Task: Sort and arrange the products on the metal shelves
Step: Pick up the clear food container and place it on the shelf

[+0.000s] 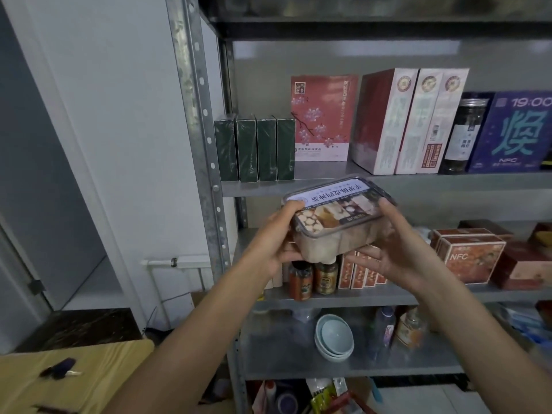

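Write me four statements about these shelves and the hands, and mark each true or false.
1. The left hand and right hand both grip the clear lidded box. True.
2. Four dark green boxes stand upright side by side. True.
3. The pale blue bowls share the green boxes' shelf. False: the bowls sit two shelves lower.
4. The pink floral box lies flat. False: the box stands upright, right of the green boxes.
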The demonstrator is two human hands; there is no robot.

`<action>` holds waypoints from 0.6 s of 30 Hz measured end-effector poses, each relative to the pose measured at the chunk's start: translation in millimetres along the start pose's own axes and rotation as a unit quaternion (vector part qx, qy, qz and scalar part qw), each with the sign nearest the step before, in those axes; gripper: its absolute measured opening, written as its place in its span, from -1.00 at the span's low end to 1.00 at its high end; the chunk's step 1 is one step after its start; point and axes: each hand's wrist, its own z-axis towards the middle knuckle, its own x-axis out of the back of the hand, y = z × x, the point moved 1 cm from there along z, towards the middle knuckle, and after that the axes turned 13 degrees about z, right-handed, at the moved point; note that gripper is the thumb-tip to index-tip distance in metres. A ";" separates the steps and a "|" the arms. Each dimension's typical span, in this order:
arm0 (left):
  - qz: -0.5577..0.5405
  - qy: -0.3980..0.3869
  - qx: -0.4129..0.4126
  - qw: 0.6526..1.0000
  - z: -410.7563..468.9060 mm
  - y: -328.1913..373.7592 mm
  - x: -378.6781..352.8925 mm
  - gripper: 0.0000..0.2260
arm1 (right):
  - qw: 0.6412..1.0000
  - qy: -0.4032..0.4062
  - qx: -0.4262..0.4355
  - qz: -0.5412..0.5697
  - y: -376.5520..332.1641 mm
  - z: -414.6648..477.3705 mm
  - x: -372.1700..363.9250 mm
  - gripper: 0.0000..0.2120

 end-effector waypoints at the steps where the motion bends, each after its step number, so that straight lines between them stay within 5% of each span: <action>1: -0.004 0.007 0.002 1.000 1.0 1.2 2.2 -0.75 | 1.000 0.004 -0.009 -0.008 -4.8 -1.6 1.6 -0.34; 6: -0.022 0.034 -0.001 0.999 1.7 6.6 4.9 -0.78 | 0.998 -0.008 -0.054 0.030 -17.6 -3.9 2.2 -0.33; 13: -0.094 0.054 -0.026 0.994 -7.4 2.4 -29.6 -0.62 | 0.991 0.009 0.015 0.129 10.5 -4.5 -25.2 -0.40; 18: -0.034 -0.030 -0.056 0.997 -11.8 1.8 -25.9 -0.49 | 0.994 0.020 0.072 0.083 -1.0 -0.9 -24.7 -0.62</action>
